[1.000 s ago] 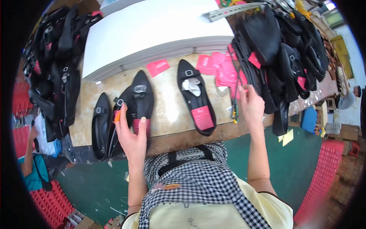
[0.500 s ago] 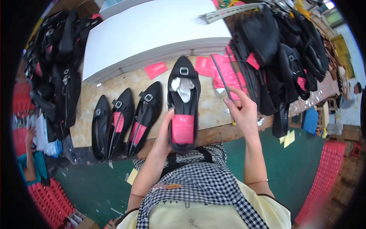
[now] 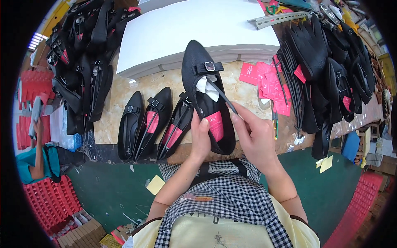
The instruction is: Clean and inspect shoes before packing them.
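Note:
My left hand (image 3: 200, 139) is closed around the side of a black pointed flat shoe (image 3: 194, 58), held toe away from me above the table edge. The shoe has a bow with a square buckle, white tissue paper (image 3: 208, 88) in the toe and a pink card (image 3: 216, 126) on the insole. My right hand (image 3: 257, 138) pinches a thin black shoe stick (image 3: 222, 98), whose far end reaches into the shoe by the tissue. Left of it, three similar black shoes (image 3: 129, 128) lie in a row. Two of them hold pink cards and sticks.
A thick stack of white sheets (image 3: 194, 31) lies behind. Pink cards (image 3: 275, 87), a bundle of black sticks (image 3: 293, 78) and a shoe heap (image 3: 339, 70) lie to the right. More shoes (image 3: 84, 82) are piled left. Another person's arm (image 3: 38, 140) shows at far left.
My right hand has brought the stick leftward into the shoe. The held shoe now tilts with its toe to the left, and the whole view has shifted.

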Action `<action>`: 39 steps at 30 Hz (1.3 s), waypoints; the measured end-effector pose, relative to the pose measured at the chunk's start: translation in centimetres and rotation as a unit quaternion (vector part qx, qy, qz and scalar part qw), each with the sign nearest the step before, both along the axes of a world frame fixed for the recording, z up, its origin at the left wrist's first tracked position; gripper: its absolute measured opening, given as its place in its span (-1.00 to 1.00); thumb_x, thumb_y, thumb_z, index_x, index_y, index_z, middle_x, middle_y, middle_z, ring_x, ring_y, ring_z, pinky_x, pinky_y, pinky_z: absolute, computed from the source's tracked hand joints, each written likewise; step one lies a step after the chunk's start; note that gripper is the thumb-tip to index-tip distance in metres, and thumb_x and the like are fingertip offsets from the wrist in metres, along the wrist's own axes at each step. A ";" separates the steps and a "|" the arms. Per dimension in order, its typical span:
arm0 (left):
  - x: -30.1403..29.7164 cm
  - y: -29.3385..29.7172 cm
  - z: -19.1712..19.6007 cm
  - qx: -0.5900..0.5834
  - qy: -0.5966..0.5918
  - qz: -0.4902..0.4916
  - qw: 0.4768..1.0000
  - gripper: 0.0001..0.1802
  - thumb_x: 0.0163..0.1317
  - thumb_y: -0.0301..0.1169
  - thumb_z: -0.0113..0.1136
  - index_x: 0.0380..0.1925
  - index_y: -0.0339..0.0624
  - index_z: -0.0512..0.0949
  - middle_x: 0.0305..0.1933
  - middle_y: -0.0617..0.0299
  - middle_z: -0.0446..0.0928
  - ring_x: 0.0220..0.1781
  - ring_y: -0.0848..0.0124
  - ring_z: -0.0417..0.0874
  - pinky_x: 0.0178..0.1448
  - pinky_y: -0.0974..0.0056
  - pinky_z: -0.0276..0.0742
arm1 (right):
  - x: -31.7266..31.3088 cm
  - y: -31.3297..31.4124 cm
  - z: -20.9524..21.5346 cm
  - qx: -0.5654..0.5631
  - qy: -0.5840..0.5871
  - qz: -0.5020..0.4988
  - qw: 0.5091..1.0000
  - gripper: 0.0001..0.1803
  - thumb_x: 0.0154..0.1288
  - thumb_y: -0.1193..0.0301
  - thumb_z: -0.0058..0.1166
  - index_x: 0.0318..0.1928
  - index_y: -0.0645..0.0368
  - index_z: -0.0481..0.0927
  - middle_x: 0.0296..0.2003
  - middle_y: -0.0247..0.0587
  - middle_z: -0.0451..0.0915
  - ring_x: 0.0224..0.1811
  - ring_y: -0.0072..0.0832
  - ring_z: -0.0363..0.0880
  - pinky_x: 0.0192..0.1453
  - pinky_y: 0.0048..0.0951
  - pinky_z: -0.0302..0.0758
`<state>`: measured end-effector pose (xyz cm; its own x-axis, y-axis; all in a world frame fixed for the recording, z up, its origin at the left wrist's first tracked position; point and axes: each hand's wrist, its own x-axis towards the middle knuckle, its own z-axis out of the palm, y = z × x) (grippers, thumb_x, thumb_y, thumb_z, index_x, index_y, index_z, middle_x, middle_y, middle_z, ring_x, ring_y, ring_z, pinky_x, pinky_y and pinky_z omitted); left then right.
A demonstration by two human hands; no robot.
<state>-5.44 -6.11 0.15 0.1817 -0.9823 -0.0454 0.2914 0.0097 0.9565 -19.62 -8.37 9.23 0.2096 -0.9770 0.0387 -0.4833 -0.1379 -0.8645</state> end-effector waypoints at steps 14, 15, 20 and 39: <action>4.7 2.4 3.6 -0.005 -0.499 -0.112 0.859 -0.38 0.09 -0.26 0.28 0.18 -0.23 0.46 0.29 -0.12 0.34 0.36 0.03 0.32 0.45 0.06 0.17 | -5.4 0.0 -1.5 -0.016 -0.041 -0.039 0.998 -0.55 0.41 0.47 -0.01 0.28 0.26 0.44 -0.34 -0.30 0.73 -0.52 -0.79 0.31 -0.40 -0.68 0.32; 6.3 3.0 4.3 -0.035 -0.611 -0.031 0.790 -0.41 -0.08 -0.26 0.36 0.03 -0.19 0.55 0.21 -0.22 0.35 0.39 -0.13 0.22 0.48 -0.10 0.06 | -6.7 -0.4 -2.7 0.023 -0.086 -0.102 0.991 -0.57 0.43 0.46 -0.04 0.27 0.27 0.45 -0.36 -0.30 0.72 -0.53 -0.80 0.27 -0.42 -0.69 0.27; 11.1 3.0 1.5 0.054 -0.727 -0.098 0.678 -0.45 -0.17 -0.17 0.46 -0.12 -0.05 0.53 0.04 -0.07 0.38 0.19 -0.03 0.36 0.39 -0.19 0.05 | -5.4 -0.9 -7.7 0.063 0.030 -0.019 0.997 -0.69 0.41 0.47 0.00 0.09 0.26 0.61 -0.54 -0.39 0.64 -0.56 -0.79 0.28 -0.46 -0.64 0.27; 50.1 -28.6 20.6 0.074 -0.622 0.388 0.676 -0.40 0.10 0.08 0.20 0.12 0.11 0.59 0.12 0.15 0.61 0.15 0.16 0.62 0.25 0.09 0.45 | -6.1 -1.0 -9.1 -0.032 0.284 -0.037 0.957 -0.75 0.24 0.38 0.10 -0.08 0.08 0.69 -0.41 -0.02 0.66 -0.38 -0.12 0.65 -0.27 -0.17 0.56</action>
<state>44.62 -34.75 20.80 0.6280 -0.5706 0.5292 -0.7772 -0.4243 0.4647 -25.69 -9.32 0.11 0.1442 -0.9895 -0.0003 -0.8838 -0.1287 -0.4498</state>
